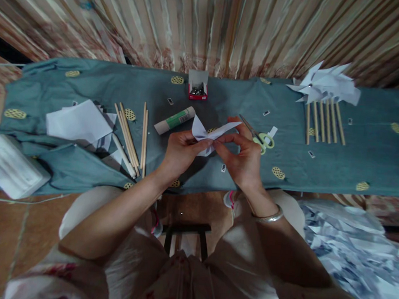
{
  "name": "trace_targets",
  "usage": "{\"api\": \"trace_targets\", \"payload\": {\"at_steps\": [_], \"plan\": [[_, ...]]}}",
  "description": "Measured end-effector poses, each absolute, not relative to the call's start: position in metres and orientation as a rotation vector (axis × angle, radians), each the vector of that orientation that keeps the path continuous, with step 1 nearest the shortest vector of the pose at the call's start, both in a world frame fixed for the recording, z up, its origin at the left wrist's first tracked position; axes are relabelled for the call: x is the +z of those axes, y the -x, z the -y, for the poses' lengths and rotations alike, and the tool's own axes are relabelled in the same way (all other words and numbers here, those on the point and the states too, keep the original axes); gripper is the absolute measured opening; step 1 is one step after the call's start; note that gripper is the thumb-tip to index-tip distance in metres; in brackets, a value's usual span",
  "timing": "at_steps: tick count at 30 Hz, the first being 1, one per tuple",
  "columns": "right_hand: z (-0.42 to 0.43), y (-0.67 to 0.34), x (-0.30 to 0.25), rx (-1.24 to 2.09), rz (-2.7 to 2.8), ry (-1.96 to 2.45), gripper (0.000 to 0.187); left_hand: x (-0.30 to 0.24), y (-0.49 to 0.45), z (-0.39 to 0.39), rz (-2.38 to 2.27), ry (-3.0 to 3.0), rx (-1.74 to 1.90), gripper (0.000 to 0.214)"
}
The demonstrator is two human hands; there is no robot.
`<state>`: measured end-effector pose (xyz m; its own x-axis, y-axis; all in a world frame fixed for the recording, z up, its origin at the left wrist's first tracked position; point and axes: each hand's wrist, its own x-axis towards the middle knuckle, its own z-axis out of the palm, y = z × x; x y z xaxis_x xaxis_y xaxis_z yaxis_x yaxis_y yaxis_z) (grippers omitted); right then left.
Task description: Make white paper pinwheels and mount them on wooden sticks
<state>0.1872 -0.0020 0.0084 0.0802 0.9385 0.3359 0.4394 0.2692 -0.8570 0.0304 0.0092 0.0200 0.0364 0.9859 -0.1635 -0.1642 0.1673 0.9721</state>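
Between my hands, above the cloth-covered table, is a white paper pinwheel [201, 129] with folded blades spreading up and outward. My left hand [181, 151] pinches its centre from the left, thumb on top. From the right, my right hand [243, 159] closes thumb and forefinger at the same centre; whether a pin sits there is hidden. A glue stick [175, 120] lies just beyond my left hand. Green-handled scissors [263, 141] rest beside my right hand. An open red box of pins [198, 88] stands farther back.
Several finished pinwheels [330, 89] on sticks lie at the right. On the left are wooden sticks [127, 136], a pen [124, 156], paper sheets [78, 122] and a white device [11, 165] with a cable. Paper scraps [361, 256] are heaped at lower right. A curtain [210, 25] hangs behind.
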Motion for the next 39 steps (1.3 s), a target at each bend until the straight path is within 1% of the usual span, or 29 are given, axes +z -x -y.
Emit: {"api": "trace_targets", "payload": {"at_steps": [5,9,11,13,17,22,25,27,32,39], "plan": [[0.004,-0.183,0.011,0.581,1.545,1.334,0.012,0.022,-0.031,-0.008,-1.158,-0.952,1.121,0.013],[0.008,-0.181,0.018,0.541,1.560,1.327,0.009,0.020,-0.030,-0.010,-1.097,-0.832,1.133,0.013],[0.008,-0.185,0.021,0.538,1.554,1.327,0.007,0.019,-0.029,-0.012,-1.071,-0.757,1.092,0.014],[0.006,-0.191,0.023,0.579,1.502,1.325,0.010,0.020,-0.027,-0.014,-1.042,-0.708,1.022,0.015],[-0.003,-0.205,0.022,0.791,1.246,1.286,0.026,0.024,-0.023,-0.017,-1.009,-0.665,0.934,0.017],[-0.004,-0.198,0.022,1.264,1.082,1.239,0.034,0.029,-0.022,-0.016,-1.013,-0.678,0.906,0.014],[-0.002,-0.186,0.026,1.442,1.046,1.206,0.033,0.029,-0.021,-0.014,-1.013,-0.703,0.926,0.014],[-0.001,-0.181,0.027,1.493,1.011,1.182,0.030,0.028,-0.021,-0.013,-1.018,-0.716,0.941,0.015],[-0.004,-0.178,0.021,1.481,1.004,1.178,0.027,0.026,-0.022,-0.011,-1.043,-0.712,0.975,0.019],[-0.004,-0.178,0.020,1.466,1.011,1.163,0.021,0.026,-0.022,-0.011,-1.049,-0.789,0.993,0.020]]}}
